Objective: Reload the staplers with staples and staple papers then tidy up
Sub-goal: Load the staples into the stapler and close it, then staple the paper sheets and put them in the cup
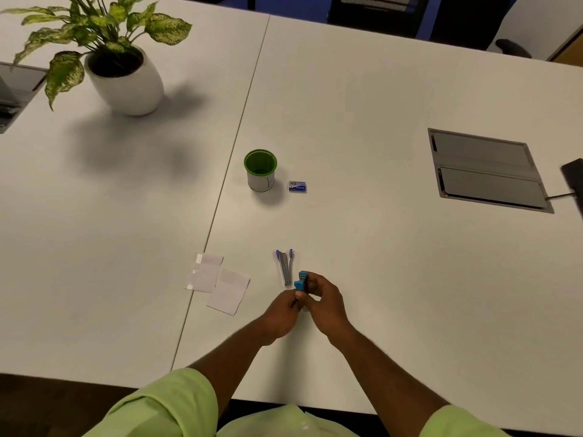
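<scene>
A small light-blue stapler (pixel 302 281) is held between both hands just above the white table (pixel 378 247). My right hand (pixel 325 305) grips it from the right, and my left hand (pixel 282 313) pinches its lower end. A second stapler (pixel 285 266), dark blue and lying opened out with its metal rail showing, rests just beyond the hands. Two small white paper slips (pixel 217 283) lie overlapping to the left. A little blue staple box (pixel 297 186) sits farther back.
A green-rimmed cup (pixel 260 170) stands left of the staple box. A potted plant (pixel 123 74) is at the back left. A grey cable hatch (pixel 487 170) lies flush in the table at right, with a dark object (pixel 574 178) at the right edge.
</scene>
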`<state>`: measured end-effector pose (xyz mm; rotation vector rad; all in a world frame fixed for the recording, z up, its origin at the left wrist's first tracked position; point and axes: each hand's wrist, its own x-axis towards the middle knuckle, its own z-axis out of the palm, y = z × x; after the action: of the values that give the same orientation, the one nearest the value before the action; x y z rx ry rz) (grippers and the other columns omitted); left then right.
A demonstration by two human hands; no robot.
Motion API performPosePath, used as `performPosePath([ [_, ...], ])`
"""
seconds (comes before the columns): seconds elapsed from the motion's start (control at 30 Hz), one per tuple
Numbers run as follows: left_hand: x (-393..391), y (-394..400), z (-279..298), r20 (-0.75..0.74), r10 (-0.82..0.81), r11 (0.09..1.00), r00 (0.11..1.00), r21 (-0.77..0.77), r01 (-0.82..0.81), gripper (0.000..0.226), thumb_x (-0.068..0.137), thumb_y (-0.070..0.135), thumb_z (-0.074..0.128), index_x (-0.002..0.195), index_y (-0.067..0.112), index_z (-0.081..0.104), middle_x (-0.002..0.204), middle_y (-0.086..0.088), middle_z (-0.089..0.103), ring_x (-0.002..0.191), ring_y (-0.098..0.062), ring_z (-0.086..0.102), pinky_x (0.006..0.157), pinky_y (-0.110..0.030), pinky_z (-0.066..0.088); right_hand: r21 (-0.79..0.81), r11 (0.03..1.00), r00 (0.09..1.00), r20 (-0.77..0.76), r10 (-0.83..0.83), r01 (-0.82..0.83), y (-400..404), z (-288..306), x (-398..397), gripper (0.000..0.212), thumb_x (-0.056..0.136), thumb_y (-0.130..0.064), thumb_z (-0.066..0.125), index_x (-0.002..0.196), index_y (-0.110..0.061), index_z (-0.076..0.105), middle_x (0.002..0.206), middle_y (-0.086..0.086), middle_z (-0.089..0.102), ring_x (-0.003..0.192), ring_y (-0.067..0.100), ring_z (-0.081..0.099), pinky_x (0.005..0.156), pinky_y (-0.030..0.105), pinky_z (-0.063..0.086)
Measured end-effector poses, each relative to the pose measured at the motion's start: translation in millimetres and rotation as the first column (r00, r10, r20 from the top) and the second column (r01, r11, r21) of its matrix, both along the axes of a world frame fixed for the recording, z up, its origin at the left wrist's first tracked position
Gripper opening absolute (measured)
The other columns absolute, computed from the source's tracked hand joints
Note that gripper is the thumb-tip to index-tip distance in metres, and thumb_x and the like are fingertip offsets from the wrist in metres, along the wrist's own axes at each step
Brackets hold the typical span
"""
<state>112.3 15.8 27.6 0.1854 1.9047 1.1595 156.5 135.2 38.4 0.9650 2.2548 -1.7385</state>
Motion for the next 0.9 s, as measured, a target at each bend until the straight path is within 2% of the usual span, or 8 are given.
performPosePath([
  [0.1, -5, -2, -1, -0.122, -0.026, 0.998, 0.992, -0.066, 0.017, 0.028, 0.105, 0.016, 0.044, 0.128, 0.010, 0.058, 0.126, -0.011, 0.062, 0.100, -0.011, 0.058, 0.088, -0.017, 0.045, 0.085, 0.996, 0.999, -0.003, 0.040, -0.040, 6, -5, 1, 0.048, 0.083, -0.013, 0.080, 0.127, -0.025, 0.065, 0.111, -0.010, 0.073, 0.103, 0.009, 0.068, 0.095, 0.034, 0.056],
  [0.23, -12, -8, -3, -0.265, 0.031, 0.988, 0.964, -0.139, -0.069, 0.037, 0.099, 0.015, 0.057, 0.136, 0.010, 0.056, 0.135, -0.008, 0.054, 0.123, -0.021, 0.053, 0.108, -0.027, 0.041, 0.173, 0.983, 0.997, 0.058, 0.047, -0.057, 14, -12, 1, 0.051, 0.079, -0.025, 0.084, 0.126, -0.026, 0.065, 0.113, -0.007, 0.071, 0.097, 0.013, 0.069, 0.091, 0.035, 0.058],
  [0.37, -25, -25, -5, -0.444, 0.063, 0.977, 0.894, -0.157, -0.146, 0.029, 0.095, 0.011, 0.061, 0.124, 0.012, 0.063, 0.127, -0.008, 0.055, 0.119, -0.019, 0.054, 0.096, -0.013, 0.034, 0.341, 0.932, 0.986, 0.149, 0.076, -0.123, 27, -20, 2, 0.052, 0.078, -0.034, 0.084, 0.125, -0.025, 0.065, 0.111, -0.004, 0.069, 0.099, 0.017, 0.067, 0.091, 0.035, 0.055],
  [0.43, -32, -38, -7, -0.491, 0.068, 0.967, 0.869, -0.181, -0.178, 0.026, 0.094, 0.010, 0.061, 0.120, 0.013, 0.064, 0.126, -0.007, 0.053, 0.116, -0.019, 0.055, 0.095, -0.017, 0.038, 0.403, 0.903, 0.979, 0.188, 0.078, -0.149, 32, -23, 2, 0.052, 0.078, -0.037, 0.083, 0.124, -0.022, 0.066, 0.111, -0.001, 0.069, 0.101, 0.019, 0.066, 0.091, 0.033, 0.053],
  [0.57, -44, -69, -11, -0.584, 0.032, 0.945, 0.811, -0.247, -0.215, 0.027, 0.090, 0.004, 0.061, 0.116, 0.011, 0.065, 0.123, -0.009, 0.053, 0.112, -0.025, 0.055, 0.093, -0.034, 0.050, 0.492, 0.850, 0.966, 0.246, 0.075, -0.191, 37, -29, -1, 0.050, 0.080, -0.039, 0.080, 0.124, -0.021, 0.065, 0.115, 0.002, 0.067, 0.106, 0.022, 0.064, 0.090, 0.032, 0.049],
  [0.7, -54, -100, -18, -0.602, -0.060, 0.910, 0.796, -0.362, -0.205, 0.040, 0.087, 0.004, 0.065, 0.127, 0.005, 0.060, 0.129, -0.017, 0.051, 0.119, -0.034, 0.049, 0.096, -0.041, 0.048, 0.546, 0.808, 0.951, 0.304, 0.053, -0.220, 40, -31, -6, 0.048, 0.081, -0.040, 0.079, 0.121, -0.019, 0.062, 0.115, 0.002, 0.067, 0.107, 0.022, 0.064, 0.090, 0.032, 0.050],
  [0.9, -69, -125, -25, -0.559, -0.174, 0.872, 0.811, -0.470, -0.137, 0.062, 0.085, 0.010, 0.068, 0.143, 0.010, 0.047, 0.142, -0.014, 0.041, 0.127, -0.035, 0.043, 0.096, -0.045, 0.049, 0.588, 0.770, 0.939, 0.341, 0.044, -0.249, 43, -36, -6, 0.040, 0.081, -0.038, 0.078, 0.110, -0.016, 0.062, 0.108, 0.003, 0.067, 0.100, 0.023, 0.065, 0.085, 0.034, 0.051],
])
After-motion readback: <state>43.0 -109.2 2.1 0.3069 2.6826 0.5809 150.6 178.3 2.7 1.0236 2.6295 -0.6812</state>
